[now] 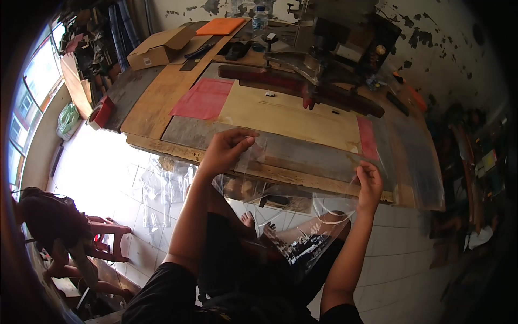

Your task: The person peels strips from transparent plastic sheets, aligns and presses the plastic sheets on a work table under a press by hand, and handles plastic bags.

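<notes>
A clear plastic sheet or bag [307,237] hangs between my hands over my lap, its lower part catching white glare. My left hand [229,148] pinches one upper corner above the table's front edge, thumb against fingers. My right hand [369,181] grips the opposite edge with curled fingers. Just beyond lies a flat work surface with a yellow sheet [286,116], flanked by a red piece [202,98] on the left and a narrower red strip [367,137] on the right. Above it sits a machine with a long dark red bar [259,78].
A cardboard box [162,47], an orange folder-like sheet [221,26] and a water bottle [260,20] stand at the back. A tape roll [101,113] sits at the left edge. More clear plastic [156,197] hangs below the table. Another person [59,227] is at lower left by a red stool [110,237].
</notes>
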The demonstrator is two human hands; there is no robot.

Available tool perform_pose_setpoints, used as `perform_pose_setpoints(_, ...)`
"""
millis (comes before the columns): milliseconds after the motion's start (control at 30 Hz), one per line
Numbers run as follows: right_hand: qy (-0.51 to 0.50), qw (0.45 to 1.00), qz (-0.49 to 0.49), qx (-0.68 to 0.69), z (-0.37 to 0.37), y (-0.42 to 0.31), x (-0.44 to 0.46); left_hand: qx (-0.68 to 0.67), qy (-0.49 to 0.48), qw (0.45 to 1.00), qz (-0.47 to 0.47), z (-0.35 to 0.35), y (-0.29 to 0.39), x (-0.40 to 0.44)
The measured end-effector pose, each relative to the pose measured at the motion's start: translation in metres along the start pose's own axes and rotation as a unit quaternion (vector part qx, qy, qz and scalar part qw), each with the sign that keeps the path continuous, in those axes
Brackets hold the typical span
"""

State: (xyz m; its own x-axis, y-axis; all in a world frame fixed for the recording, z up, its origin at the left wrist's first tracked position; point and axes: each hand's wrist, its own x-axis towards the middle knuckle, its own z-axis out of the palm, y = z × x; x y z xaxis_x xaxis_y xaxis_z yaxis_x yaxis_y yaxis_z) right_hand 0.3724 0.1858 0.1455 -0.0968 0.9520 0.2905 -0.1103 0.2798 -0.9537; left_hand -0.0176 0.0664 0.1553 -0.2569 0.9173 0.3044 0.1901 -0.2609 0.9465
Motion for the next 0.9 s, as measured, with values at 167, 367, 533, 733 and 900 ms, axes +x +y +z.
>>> perform_pose_setpoints(167, 0.005, 1.000, -0.004, -0.007, -0.001, 0.002, 0.000, -0.039, -0.030, 0.997, -0.060, -0.005, 0.001, -0.002)
perform_pose_setpoints(367, 0.025, 1.000, -0.011, -0.012, 0.001, 0.001, -0.002, -0.111, -0.034, 0.990, -0.082, -0.001, 0.008, -0.004)
perform_pose_setpoints(533, 0.023, 1.000, -0.018, 0.005, 0.007, -0.001, -0.003, -0.145, -0.036, 0.985, -0.091, -0.001, 0.006, -0.005)
perform_pose_setpoints(733, 0.018, 1.000, -0.024, 0.003, 0.007, -0.003, -0.004, -0.110, -0.010, 0.989, -0.103, 0.003, 0.013, -0.005)
perform_pose_setpoints(900, 0.018, 0.999, -0.027, 0.002, 0.008, -0.002, -0.004, -0.108, -0.017, 0.990, -0.090, 0.001, 0.009, -0.004)
